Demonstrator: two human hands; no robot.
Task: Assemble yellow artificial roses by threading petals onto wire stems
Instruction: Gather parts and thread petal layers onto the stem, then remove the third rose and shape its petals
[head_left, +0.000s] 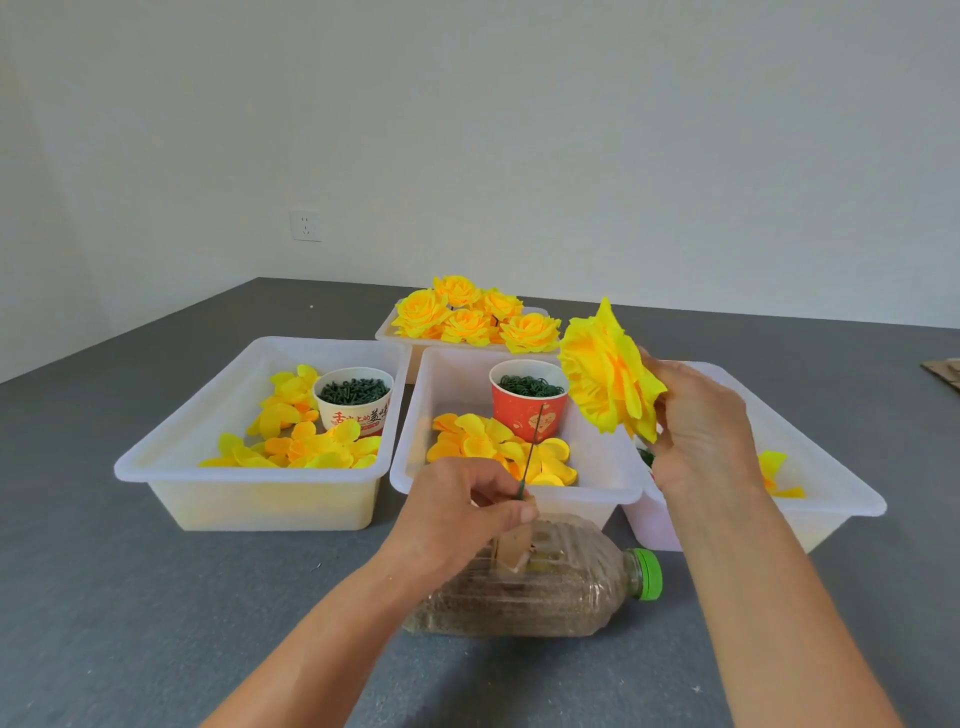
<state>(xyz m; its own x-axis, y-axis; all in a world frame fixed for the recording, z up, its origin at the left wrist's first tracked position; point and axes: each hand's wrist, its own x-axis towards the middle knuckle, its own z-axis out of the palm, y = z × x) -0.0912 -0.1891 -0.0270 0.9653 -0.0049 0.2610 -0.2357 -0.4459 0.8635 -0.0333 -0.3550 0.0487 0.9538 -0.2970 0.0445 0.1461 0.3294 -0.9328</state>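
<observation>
Now I am watching the left hand (457, 512) hovering low at the centre, just above a plastic bottle (535, 587) lying on its side on the grey surface (104, 597). Its fingers (511, 512) are curling in and pinching the lower part of a thin green wire stem (531, 453). The right hand (698, 431) is lifting higher to the right, wrist bent, its fingers gripping a yellow rose head (605, 379) from behind.

The bottle, holding a brownish grainy fill and wearing a green cap (649, 574) pointing right, is sitting directly under the left hand, with a small cardboard piece (511, 551) on top of it. Behind it, three white plastic trays are standing side by side. The left tray (208, 467) is holding loose yellow petals (306, 441) and a white paper cup (354, 400) of dark green parts. The middle tray (597, 467) is holding more petals and a red paper cup (527, 405) of green rings. The right tray (831, 488) is largely blocked by the right forearm. A farther tray (387, 332) is carrying finished yellow roses (467, 317).

The stem's long axis is running nearly upright, tilting slightly right, its tip crossing in front of the red cup. The rose head is facing left and slightly upward, well apart from the stem's tip.
</observation>
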